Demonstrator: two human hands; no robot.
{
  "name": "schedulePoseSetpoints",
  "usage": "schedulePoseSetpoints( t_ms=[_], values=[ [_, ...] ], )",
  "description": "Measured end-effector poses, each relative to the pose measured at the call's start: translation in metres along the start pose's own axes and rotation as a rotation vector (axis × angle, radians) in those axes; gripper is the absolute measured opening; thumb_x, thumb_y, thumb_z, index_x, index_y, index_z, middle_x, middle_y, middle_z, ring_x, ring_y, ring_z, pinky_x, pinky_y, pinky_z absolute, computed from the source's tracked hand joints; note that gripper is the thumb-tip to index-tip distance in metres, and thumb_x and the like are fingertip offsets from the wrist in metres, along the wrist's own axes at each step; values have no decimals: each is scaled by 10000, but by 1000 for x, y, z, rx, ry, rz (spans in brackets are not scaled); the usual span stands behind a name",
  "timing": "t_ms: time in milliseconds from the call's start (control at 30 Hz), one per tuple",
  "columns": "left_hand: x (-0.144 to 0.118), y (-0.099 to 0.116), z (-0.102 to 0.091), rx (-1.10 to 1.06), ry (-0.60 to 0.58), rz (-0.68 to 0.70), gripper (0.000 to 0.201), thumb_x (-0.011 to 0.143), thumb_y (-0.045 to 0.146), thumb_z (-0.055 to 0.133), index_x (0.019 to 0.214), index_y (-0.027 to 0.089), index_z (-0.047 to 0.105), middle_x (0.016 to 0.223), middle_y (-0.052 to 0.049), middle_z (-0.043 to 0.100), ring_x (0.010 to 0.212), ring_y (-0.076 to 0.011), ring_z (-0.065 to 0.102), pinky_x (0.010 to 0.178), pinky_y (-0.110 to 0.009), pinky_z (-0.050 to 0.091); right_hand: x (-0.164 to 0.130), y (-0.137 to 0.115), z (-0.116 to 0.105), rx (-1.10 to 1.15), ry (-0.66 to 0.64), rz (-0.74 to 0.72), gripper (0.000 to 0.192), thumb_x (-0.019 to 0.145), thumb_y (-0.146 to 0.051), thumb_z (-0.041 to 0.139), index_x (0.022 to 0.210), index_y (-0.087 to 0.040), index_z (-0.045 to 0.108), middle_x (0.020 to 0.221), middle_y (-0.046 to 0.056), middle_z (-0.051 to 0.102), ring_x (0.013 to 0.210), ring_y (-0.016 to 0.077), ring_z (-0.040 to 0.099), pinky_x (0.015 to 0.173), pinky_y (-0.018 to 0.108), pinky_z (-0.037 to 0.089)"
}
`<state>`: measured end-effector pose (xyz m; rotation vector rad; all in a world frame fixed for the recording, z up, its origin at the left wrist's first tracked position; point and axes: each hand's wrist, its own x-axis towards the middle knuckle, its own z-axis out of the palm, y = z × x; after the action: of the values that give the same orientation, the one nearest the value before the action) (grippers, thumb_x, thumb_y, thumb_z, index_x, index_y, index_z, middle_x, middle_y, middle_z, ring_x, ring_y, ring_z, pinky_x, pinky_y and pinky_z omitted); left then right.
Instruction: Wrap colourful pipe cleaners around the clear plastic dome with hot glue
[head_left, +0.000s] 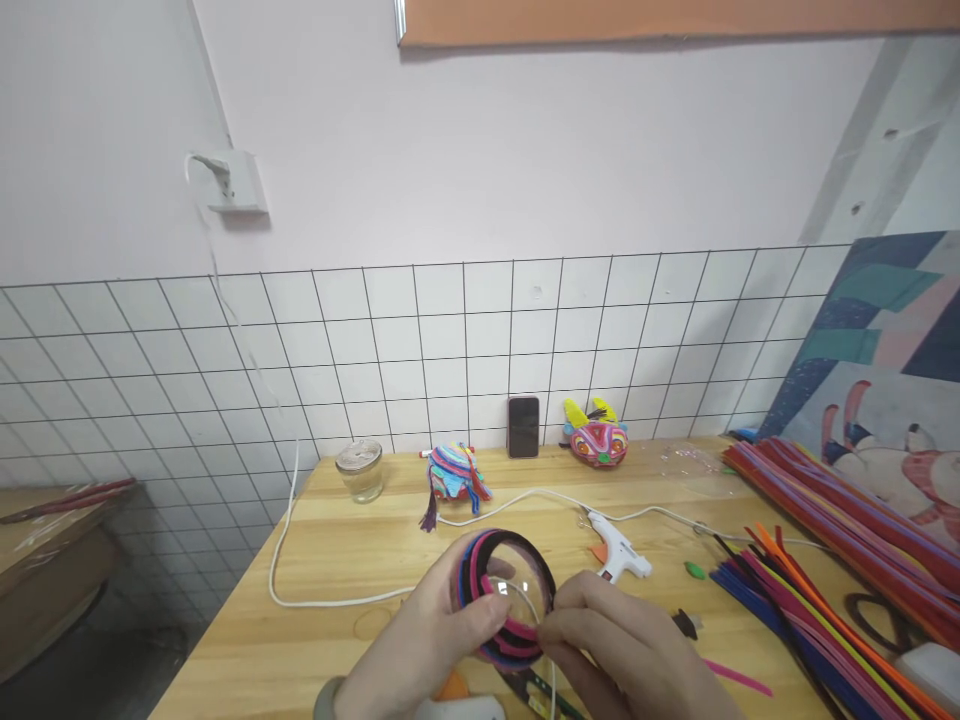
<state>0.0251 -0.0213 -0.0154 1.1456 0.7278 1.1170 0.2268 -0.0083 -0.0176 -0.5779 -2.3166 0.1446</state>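
Observation:
My left hand (450, 610) wraps round a clear, round, cup-like piece (517, 585), its thumb over the near rim. Bands of fuzzy pipe cleaner (471, 590) in black, pink and blue circle its outside. My right hand (615, 640) is closed at the right edge of the piece, fingertips pinching a pink pipe cleaner there. A pink length (739, 677) shows beyond that hand; whether it is the same strand is hidden. Below the hands, dark-handled scissors or pliers (536, 690) are partly covered. Behind them lies a white glue gun (619, 548).
Loose pipe cleaners (795, 610) and a bundled stack (847, 510) fill the right side. A white cord (337, 603) loops across the table. Along the back stand a glass jar (361, 472), a phone (523, 427) and two colourful fuzzy figures (454, 475), (596, 440).

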Motion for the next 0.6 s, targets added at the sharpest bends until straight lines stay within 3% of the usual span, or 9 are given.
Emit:
schedulePoseSetpoints(
  t_ms=[200,333,467,600],
  values=[
    [-1,3,0,9,-31,10,396,800,302,693,1177,213,610,1023,-51,699,955,-198,602,849,-317,452,2,-3,2,-5,27,-17,171,909,-76,451,954,-194,567,761,45,623,627,134,595,556,216,487],
    [0,2,0,-4,-47,16,395,795,307,696,1166,201,613,999,-57,703,920,-199,618,831,-320,461,0,-3,1,-88,-35,-43,253,883,-60,439,1005,-208,604,748,42,635,598,133,589,517,207,472],
    [0,1,-1,-24,-37,11,386,779,327,709,1125,180,623,981,-65,703,903,-206,623,798,-315,467,3,-7,0,-118,-38,135,160,874,-167,507,826,-237,643,671,0,646,560,119,595,505,186,471],
    [0,1,0,-31,-31,15,378,757,342,725,1077,164,629,947,-61,701,890,-204,607,796,-317,462,6,-10,4,-147,-27,306,169,831,-241,599,662,-234,589,590,-39,641,522,111,599,502,174,476]
  ],
)
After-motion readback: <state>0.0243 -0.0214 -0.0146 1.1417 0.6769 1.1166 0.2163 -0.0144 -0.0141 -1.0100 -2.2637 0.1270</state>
